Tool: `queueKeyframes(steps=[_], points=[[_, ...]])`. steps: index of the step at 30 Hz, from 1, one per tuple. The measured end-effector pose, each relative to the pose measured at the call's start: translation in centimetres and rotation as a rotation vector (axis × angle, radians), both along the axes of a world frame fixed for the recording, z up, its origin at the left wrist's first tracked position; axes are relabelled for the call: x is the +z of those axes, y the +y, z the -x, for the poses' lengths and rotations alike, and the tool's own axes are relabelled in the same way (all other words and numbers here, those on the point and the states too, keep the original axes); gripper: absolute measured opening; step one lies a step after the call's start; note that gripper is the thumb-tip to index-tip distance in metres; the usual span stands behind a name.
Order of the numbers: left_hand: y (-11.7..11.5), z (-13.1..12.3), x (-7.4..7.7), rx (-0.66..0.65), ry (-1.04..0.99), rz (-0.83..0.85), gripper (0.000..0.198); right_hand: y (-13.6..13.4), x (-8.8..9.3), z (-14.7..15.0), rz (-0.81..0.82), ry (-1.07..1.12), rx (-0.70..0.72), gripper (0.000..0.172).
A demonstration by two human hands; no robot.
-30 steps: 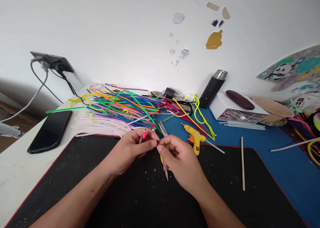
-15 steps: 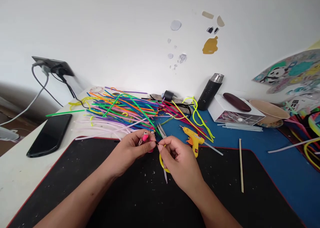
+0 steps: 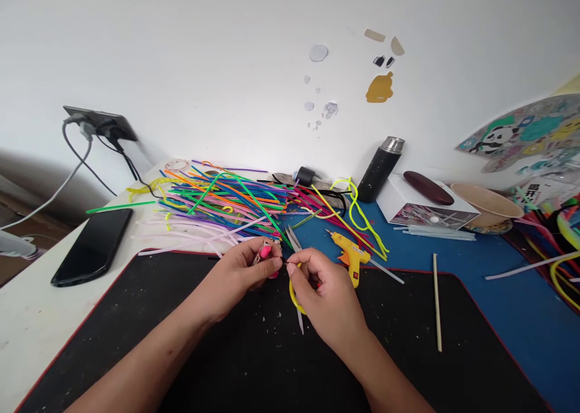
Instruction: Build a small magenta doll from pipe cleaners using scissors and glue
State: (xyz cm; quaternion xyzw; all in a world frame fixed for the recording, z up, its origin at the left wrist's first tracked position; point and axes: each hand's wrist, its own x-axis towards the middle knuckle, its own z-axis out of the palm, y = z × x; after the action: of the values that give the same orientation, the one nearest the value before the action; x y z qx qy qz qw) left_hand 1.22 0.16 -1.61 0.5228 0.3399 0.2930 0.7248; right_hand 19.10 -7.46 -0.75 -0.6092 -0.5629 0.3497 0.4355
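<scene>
My left hand (image 3: 244, 274) is closed around a small pink piece (image 3: 265, 253), pinching it between thumb and fingers. My right hand (image 3: 324, 292) meets it from the right, its fingertips pinched on a thin dark strand at the pink piece. Under my right hand lie yellow-handled scissors (image 3: 294, 292), blades pointing away toward the pile. A thin white stick (image 3: 301, 322) pokes out below that hand. Both hands hover over the black mat (image 3: 226, 352).
A big pile of coloured pipe cleaners (image 3: 217, 204) lies just beyond my hands. A yellow glue gun (image 3: 351, 257) is right of them, a wooden stick (image 3: 436, 301) farther right. A black phone (image 3: 93, 247) lies left, a black flask (image 3: 379, 170) and white box (image 3: 423, 204) at the back.
The hands have stayed together at the pink piece; my right fingers shifted slightly while working the strand. The view tilted down a little.
</scene>
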Motion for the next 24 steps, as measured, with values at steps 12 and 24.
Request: queueKeyframes(steps=[12, 24], points=[[-0.09, 0.07, -0.08, -0.007, 0.01, -0.005, 0.044, -0.18, 0.13, 0.01, -0.012, 0.003, -0.001, 0.019], [0.19, -0.09, -0.17, 0.028, 0.318, -0.345, 0.046, -0.03, -0.05, -0.5, 0.002, 0.145, -0.038, 0.023]])
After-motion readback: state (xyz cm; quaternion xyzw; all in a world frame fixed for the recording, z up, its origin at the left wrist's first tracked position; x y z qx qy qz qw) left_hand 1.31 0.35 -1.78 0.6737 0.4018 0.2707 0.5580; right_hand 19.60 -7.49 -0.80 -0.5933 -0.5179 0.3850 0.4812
